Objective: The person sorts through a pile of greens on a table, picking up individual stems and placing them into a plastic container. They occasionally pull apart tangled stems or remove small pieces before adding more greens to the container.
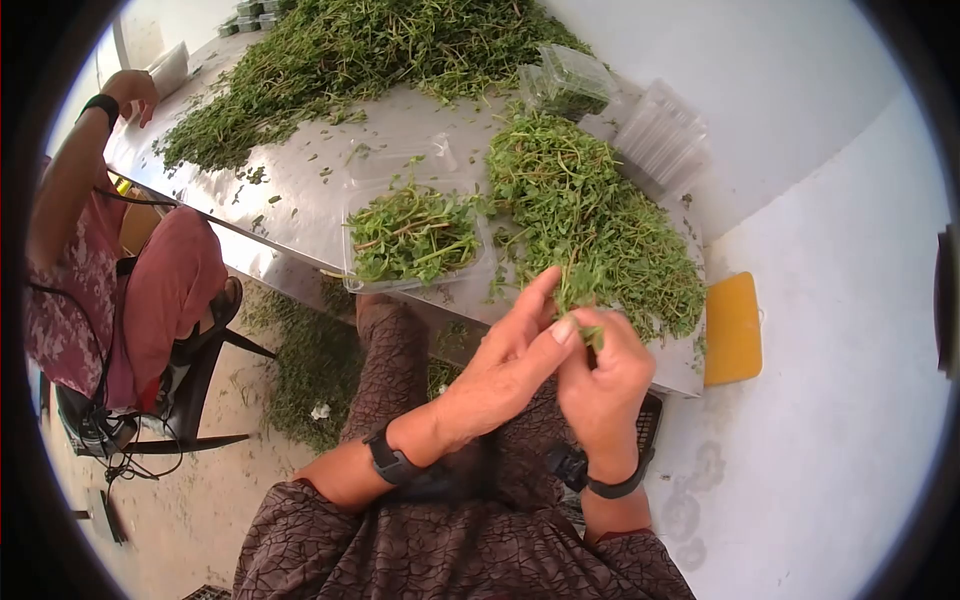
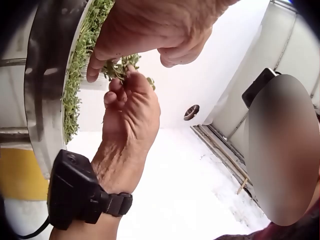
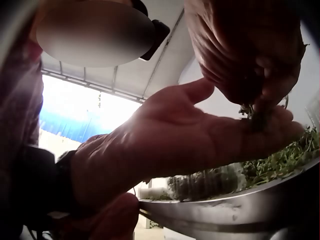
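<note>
In the head view my right hand [image 1: 612, 385] pinches a small leafy green sprig [image 1: 578, 288] between thumb and curled fingers. My left hand [image 1: 495, 365] lies right beside it with its fingers stretched out. From the right wrist view, the left palm [image 3: 195, 137] faces up, thumb apart, and bits of green rest at its fingers. Just beyond both hands, a pile of leafy green sprigs [image 1: 600, 215] covers the table's right end. A clear plastic clamshell box [image 1: 487, 255], lid open, sits left of the pile and holds loose sprigs.
A larger heap of greens [image 1: 390, 50] spreads over the back of the metal table [image 1: 300, 215]. Stacked clear containers [image 1: 660, 140] and a filled box [image 1: 572, 90] stand by the wall. Another person [image 1: 75, 240] sits at left. Greens [image 1: 310, 375] lie on the floor.
</note>
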Action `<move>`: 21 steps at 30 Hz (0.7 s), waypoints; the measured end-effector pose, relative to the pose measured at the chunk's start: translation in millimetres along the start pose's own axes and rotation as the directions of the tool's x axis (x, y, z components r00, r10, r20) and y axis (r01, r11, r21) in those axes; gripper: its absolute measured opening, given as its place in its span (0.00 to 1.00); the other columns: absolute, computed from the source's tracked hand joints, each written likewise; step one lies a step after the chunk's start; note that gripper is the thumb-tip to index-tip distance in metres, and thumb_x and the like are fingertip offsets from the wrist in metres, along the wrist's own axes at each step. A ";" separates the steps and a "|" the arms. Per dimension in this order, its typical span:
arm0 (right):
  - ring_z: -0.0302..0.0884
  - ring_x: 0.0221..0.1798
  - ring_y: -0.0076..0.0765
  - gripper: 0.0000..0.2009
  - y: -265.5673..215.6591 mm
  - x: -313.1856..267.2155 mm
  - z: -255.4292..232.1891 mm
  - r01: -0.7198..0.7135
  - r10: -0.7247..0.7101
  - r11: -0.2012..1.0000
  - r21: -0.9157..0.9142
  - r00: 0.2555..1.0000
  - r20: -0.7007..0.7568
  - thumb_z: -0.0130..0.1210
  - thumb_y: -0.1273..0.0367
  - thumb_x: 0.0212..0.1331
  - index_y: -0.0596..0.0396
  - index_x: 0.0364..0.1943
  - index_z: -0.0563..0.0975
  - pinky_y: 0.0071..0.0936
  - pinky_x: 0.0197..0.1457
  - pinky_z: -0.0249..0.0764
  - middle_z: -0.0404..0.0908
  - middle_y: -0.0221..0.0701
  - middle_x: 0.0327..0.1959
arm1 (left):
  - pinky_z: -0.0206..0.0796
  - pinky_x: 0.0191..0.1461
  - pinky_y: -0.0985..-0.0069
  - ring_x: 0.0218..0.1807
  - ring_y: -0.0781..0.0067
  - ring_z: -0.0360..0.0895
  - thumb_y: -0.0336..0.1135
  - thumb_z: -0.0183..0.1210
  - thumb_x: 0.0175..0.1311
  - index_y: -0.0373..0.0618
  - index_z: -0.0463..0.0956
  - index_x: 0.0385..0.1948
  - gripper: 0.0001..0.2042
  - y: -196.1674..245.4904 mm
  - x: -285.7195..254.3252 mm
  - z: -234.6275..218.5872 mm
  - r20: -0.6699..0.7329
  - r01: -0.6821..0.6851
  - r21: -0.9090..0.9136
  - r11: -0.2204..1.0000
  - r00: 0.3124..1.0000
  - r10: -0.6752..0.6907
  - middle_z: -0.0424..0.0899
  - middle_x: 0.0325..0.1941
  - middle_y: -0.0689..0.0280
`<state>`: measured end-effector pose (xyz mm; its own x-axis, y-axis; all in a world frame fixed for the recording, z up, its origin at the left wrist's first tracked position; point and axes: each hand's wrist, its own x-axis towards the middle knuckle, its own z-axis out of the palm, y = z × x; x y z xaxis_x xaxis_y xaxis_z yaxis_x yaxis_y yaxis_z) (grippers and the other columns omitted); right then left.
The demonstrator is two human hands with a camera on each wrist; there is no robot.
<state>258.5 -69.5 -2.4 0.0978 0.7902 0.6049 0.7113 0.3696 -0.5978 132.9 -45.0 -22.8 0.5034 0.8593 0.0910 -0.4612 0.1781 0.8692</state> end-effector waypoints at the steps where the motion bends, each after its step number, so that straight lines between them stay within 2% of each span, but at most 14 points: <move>1: 0.78 0.27 0.34 0.06 -4.1 -3.7 3.1 0.082 -0.082 0.995 -0.059 0.997 0.004 0.60 0.80 0.55 0.63 0.37 0.80 0.28 0.32 0.74 0.81 0.37 0.30 | 0.63 0.68 0.70 0.65 0.69 0.70 0.42 0.45 0.78 0.39 0.44 0.75 0.31 -3.9 0.1 -0.5 -0.004 0.003 0.002 1.000 1.000 -0.003 0.70 0.66 0.58; 2: 0.79 0.28 0.45 0.07 -9.8 -5.7 4.4 0.110 -0.109 0.991 -0.077 0.994 0.020 0.59 0.80 0.53 0.63 0.37 0.79 0.34 0.35 0.76 0.80 0.42 0.31 | 0.63 0.67 0.72 0.63 0.72 0.70 0.41 0.45 0.78 0.39 0.46 0.74 0.29 -9.6 -0.3 -1.6 0.018 0.013 -0.052 0.999 1.000 -0.012 0.70 0.65 0.59; 3: 0.79 0.28 0.45 0.07 -11.5 -8.3 5.0 0.108 -0.107 0.991 -0.073 0.994 0.021 0.59 0.80 0.53 0.63 0.37 0.79 0.34 0.35 0.76 0.80 0.42 0.31 | 0.64 0.66 0.74 0.61 0.75 0.71 0.41 0.45 0.78 0.40 0.48 0.74 0.28 -12.9 -0.8 -1.8 0.041 0.023 -0.107 0.994 0.999 -0.018 0.71 0.64 0.61; 4: 0.79 0.30 0.48 0.10 -12.6 -11.1 5.3 0.117 -0.107 0.985 -0.124 0.991 0.080 0.60 0.80 0.51 0.62 0.40 0.78 0.36 0.34 0.76 0.79 0.41 0.32 | 0.64 0.66 0.75 0.62 0.74 0.71 0.39 0.45 0.78 0.40 0.53 0.71 0.25 -13.0 -1.5 -0.2 0.039 -0.008 -0.175 0.985 0.999 0.015 0.72 0.63 0.61; 5: 0.79 0.32 0.52 0.14 -13.6 -13.3 5.7 0.128 -0.105 0.976 -0.175 0.985 0.137 0.60 0.79 0.49 0.61 0.42 0.77 0.37 0.32 0.76 0.78 0.41 0.33 | 0.64 0.66 0.75 0.62 0.74 0.71 0.39 0.45 0.78 0.40 0.53 0.71 0.25 -13.7 -2.0 -0.7 0.038 -0.005 -0.173 0.985 0.999 0.012 0.72 0.63 0.61; 7: 0.79 0.31 0.51 0.17 -19.5 -14.2 3.9 0.131 -0.108 0.978 -0.163 0.984 0.145 0.59 0.80 0.48 0.62 0.46 0.76 0.39 0.32 0.75 0.77 0.41 0.34 | 0.67 0.64 0.74 0.60 0.73 0.73 0.37 0.44 0.79 0.40 0.62 0.67 0.20 -16.2 -1.7 -2.4 -0.010 0.002 -0.282 0.960 1.000 -0.004 0.75 0.60 0.60; 9: 0.83 0.36 0.45 0.15 -33.4 -13.1 -2.1 -0.054 0.055 0.998 -0.007 0.971 0.231 0.57 0.83 0.53 0.63 0.47 0.77 0.31 0.38 0.77 0.81 0.42 0.36 | 0.68 0.63 0.73 0.58 0.72 0.75 0.36 0.43 0.79 0.40 0.65 0.64 0.18 -17.3 -3.9 -11.4 -0.023 0.018 -0.326 0.945 0.999 -0.027 0.77 0.58 0.60; 11: 0.83 0.36 0.44 0.15 -33.2 -14.5 -2.2 -0.025 0.016 0.999 0.045 0.979 0.201 0.57 0.83 0.53 0.63 0.47 0.77 0.30 0.38 0.77 0.81 0.42 0.36 | 0.70 0.61 0.72 0.57 0.71 0.77 0.36 0.42 0.79 0.40 0.68 0.61 0.16 -18.6 -5.4 -16.9 -0.036 0.034 -0.370 0.928 0.998 -0.051 0.79 0.56 0.59; 12: 0.83 0.35 0.43 0.16 -32.5 -15.3 -2.6 0.005 -0.020 0.996 0.092 0.986 0.166 0.57 0.83 0.52 0.63 0.47 0.77 0.29 0.38 0.77 0.81 0.41 0.36 | 0.69 0.54 0.77 0.49 0.78 0.75 0.37 0.44 0.78 0.41 0.69 0.59 0.15 -19.8 -6.0 -18.1 -0.070 0.030 -0.370 0.929 0.996 -0.060 0.78 0.49 0.65; 13: 0.83 0.35 0.43 0.16 -31.2 -16.3 -3.1 0.004 -0.019 0.996 0.093 0.986 0.168 0.57 0.83 0.52 0.63 0.47 0.77 0.29 0.38 0.77 0.81 0.41 0.36 | 0.68 0.46 0.82 0.42 0.84 0.73 0.39 0.46 0.78 0.42 0.70 0.56 0.14 -20.7 -6.7 -18.7 -0.104 0.026 -0.369 0.929 0.992 -0.069 0.78 0.42 0.70; 15: 0.82 0.36 0.50 0.14 -27.5 -19.5 -3.0 -0.044 0.024 0.995 0.089 0.976 0.214 0.57 0.83 0.53 0.63 0.46 0.77 0.35 0.38 0.78 0.81 0.43 0.36 | 0.67 0.44 0.83 0.40 0.84 0.72 0.39 0.46 0.78 0.43 0.71 0.55 0.14 -16.5 -6.9 -11.8 -0.131 0.015 -0.402 0.915 0.989 -0.073 0.78 0.41 0.71; 16: 0.82 0.36 0.50 0.14 -25.5 -20.7 0.0 -0.046 0.026 0.995 0.089 0.976 0.215 0.57 0.83 0.53 0.63 0.46 0.77 0.35 0.38 0.78 0.81 0.43 0.36 | 0.67 0.43 0.83 0.39 0.85 0.71 0.39 0.46 0.78 0.43 0.72 0.55 0.13 -13.6 -7.2 -8.8 -0.155 0.000 -0.433 0.902 0.985 -0.075 0.77 0.40 0.72; 18: 0.82 0.31 0.42 0.12 -22.6 -21.3 7.3 0.092 -0.092 0.996 0.003 0.991 0.100 0.58 0.83 0.52 0.62 0.41 0.80 0.28 0.37 0.76 0.81 0.41 0.33 | 0.66 0.43 0.84 0.38 0.85 0.71 0.40 0.47 0.78 0.43 0.71 0.57 0.14 -10.1 -10.2 -7.6 -0.154 0.012 -0.445 0.896 0.984 -0.089 0.76 0.40 0.73; 21: 0.81 0.30 0.45 0.10 -21.8 -19.4 7.4 0.078 -0.070 0.995 -0.061 0.990 0.119 0.59 0.82 0.52 0.62 0.40 0.80 0.29 0.35 0.75 0.80 0.41 0.31 | 0.66 0.43 0.85 0.39 0.87 0.70 0.40 0.49 0.77 0.43 0.67 0.60 0.17 -19.3 -15.5 -14.7 -0.114 0.012 -0.414 0.910 0.991 -0.065 0.75 0.39 0.74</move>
<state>235.9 -89.2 -5.0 -0.0355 0.8147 0.5787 0.7576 0.3996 -0.5161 123.3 -54.7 -48.1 0.4452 0.8952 -0.0216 -0.7162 0.3704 0.5914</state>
